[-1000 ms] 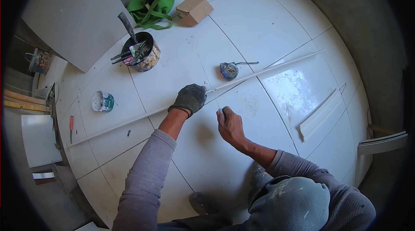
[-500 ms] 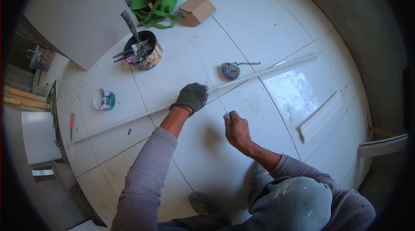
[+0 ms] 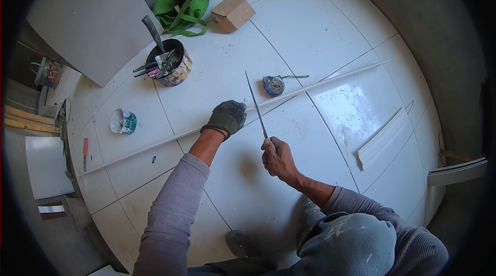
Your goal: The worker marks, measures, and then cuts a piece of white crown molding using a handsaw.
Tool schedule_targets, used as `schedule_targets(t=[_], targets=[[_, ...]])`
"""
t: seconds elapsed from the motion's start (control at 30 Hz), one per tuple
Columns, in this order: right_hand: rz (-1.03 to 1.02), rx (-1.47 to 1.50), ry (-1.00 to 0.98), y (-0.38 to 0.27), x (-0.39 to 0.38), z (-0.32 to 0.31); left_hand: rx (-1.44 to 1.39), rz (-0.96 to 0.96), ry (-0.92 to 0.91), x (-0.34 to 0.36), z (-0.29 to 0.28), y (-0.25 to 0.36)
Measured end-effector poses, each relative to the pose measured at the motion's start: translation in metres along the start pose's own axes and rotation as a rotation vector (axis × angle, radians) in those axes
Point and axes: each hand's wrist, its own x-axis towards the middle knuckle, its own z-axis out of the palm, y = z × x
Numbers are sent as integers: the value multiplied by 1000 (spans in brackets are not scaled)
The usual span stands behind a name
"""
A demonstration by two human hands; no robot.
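A long, thin white strip [image 3: 289, 94] lies slantwise across the tiled floor. My left hand [image 3: 226, 117], in a dark work glove, is closed around it near its middle. My bare right hand [image 3: 279, 158] grips a narrow-bladed hand saw [image 3: 257, 105] whose tapered blade points away from me. Just right of the glove, the blade crosses over the strip; whether it touches cannot be told. Beyond the strip, close to the blade, rests a tape measure [image 3: 273, 86] with its tape partly out.
A bucket of tools [image 3: 179, 72], a small tub [image 3: 124, 121] and an orange-handled tool [image 3: 85, 148] stand or lie leftward. Farther off are a green bag [image 3: 182, 7] and a cardboard box [image 3: 233, 13]. White molding pieces [image 3: 383, 139] lie at right. A large panel [image 3: 93, 23] leans far left.
The saw blade now shows clearly across the strip, where it could hardly be made out before. My right hand has shifted slightly left and nearer me; my left hand keeps its hold.
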Motion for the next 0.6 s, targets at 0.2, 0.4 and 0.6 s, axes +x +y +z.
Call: schedule_targets(t=[0.2,0.4,0.6], targets=[[-29,-74,11,1,9,-6,25,11,4,1,-5,0],[25,24,-103,-9,17,-11,14,58,47,0,0,-4],[1,-26,-71,-20,30,-5,13,41,42,-2,-1,-3]])
